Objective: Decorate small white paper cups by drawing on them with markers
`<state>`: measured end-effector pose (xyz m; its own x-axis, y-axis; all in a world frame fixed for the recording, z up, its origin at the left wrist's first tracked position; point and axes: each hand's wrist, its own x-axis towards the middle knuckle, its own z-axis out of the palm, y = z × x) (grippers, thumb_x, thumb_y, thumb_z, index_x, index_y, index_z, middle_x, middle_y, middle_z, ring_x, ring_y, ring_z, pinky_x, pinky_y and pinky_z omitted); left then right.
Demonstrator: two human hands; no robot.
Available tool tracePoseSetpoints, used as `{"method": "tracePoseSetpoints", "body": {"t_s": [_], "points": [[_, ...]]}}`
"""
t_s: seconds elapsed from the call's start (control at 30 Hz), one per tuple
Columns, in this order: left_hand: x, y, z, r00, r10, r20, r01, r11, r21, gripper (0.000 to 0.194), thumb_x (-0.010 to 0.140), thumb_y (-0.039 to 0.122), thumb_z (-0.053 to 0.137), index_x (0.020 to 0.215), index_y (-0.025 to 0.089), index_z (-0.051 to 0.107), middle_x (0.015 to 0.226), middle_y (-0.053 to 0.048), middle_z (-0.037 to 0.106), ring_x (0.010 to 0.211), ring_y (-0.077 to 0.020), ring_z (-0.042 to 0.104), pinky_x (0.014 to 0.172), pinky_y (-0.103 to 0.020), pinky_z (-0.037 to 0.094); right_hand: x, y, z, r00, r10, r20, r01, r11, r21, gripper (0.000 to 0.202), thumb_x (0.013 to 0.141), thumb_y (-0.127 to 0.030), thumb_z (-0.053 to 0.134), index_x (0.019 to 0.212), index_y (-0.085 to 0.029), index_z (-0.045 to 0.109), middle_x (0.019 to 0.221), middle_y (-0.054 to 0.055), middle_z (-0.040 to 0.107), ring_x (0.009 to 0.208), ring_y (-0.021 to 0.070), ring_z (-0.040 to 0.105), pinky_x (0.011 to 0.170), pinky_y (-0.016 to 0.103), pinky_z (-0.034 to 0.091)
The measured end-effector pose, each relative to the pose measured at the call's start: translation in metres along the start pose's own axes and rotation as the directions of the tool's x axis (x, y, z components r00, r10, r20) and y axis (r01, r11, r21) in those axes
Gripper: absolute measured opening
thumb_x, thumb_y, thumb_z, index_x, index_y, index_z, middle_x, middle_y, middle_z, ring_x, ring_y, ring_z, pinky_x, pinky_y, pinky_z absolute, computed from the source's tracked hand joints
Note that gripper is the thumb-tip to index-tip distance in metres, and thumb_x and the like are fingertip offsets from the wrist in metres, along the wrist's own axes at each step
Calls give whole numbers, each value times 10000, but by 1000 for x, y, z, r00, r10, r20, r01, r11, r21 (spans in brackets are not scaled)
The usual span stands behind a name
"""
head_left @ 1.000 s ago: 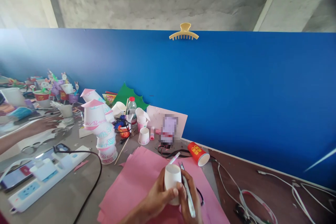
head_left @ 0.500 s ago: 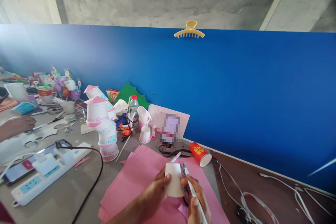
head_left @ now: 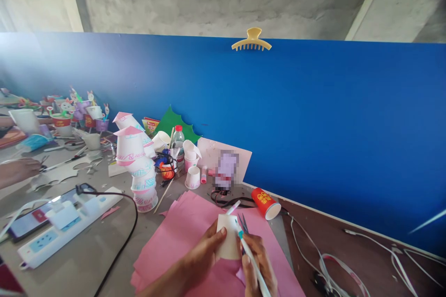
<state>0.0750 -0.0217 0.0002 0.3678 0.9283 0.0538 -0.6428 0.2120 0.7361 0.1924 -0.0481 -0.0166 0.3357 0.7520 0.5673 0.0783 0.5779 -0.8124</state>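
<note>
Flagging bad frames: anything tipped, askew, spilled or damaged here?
Red paper cup lies on its side by the pink sheets instead of standing. Cup tower zigzags, upper cups offset from lower; may be deliberate. Yellow hair clip atop the blue partition looks stray. No spill visible.
</note>
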Motion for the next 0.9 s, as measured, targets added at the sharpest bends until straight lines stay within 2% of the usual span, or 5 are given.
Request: {"method": "tracePoseSetpoints", "body": {"t_s": [0.1, 0.27, 0.6, 0.9], "points": [[-1, 1, 0, 1000, 0, -17, 0, 1000, 0, 441, 843, 372, 653, 1224, 153, 613, 941, -110, 720, 925, -260, 667, 855, -366, 469, 2, 4, 0, 998, -56, 24, 57, 998, -29, 296, 912, -498, 572, 1029, -253, 689, 919, 58, 656, 786, 208, 633, 710, 340, 524], [-1, 3, 2, 1000, -6, -22, 6, 1000, 9, 438, 828, 384, 666, 1198, 151, 637, 979, -122, 729, 968, -277, 666, 885, -378, 464, 1, 12, -1, 997, -72, 14, 73, 995, -69, 290, 923, -495, 553, 1025, -247, 664, 931, 57, 654, 777, 206, 643, 706, 332, 527], [-2, 6, 1, 1000, 0, -1, 0, 1000, 24, 493, 802, 362, 692, 1245, 167, 603, 999, -113, 720, 948, -268, 661, 767, -315, 463, 3, 9, -2, 995, -98, 33, 101, 992, -79, 257, 940, -463, 534, 1028, -258, 663, 931, 47, 649, 793, 199, 642, 715, 315, 527], [-3, 6, 1, 1000, 10, -12, -10, 1000, 24, 455, 796, 335, 692, 1210, 161, 618, 966, -104, 716, 924, -258, 662, 742, -303, 461, 5, 3, -3, 995, -90, 31, 92, 994, -65, 229, 929, -437, 549, 986, -263, 686, 910, 52, 668, 804, 219, 654, 696, 310, 544]]}}
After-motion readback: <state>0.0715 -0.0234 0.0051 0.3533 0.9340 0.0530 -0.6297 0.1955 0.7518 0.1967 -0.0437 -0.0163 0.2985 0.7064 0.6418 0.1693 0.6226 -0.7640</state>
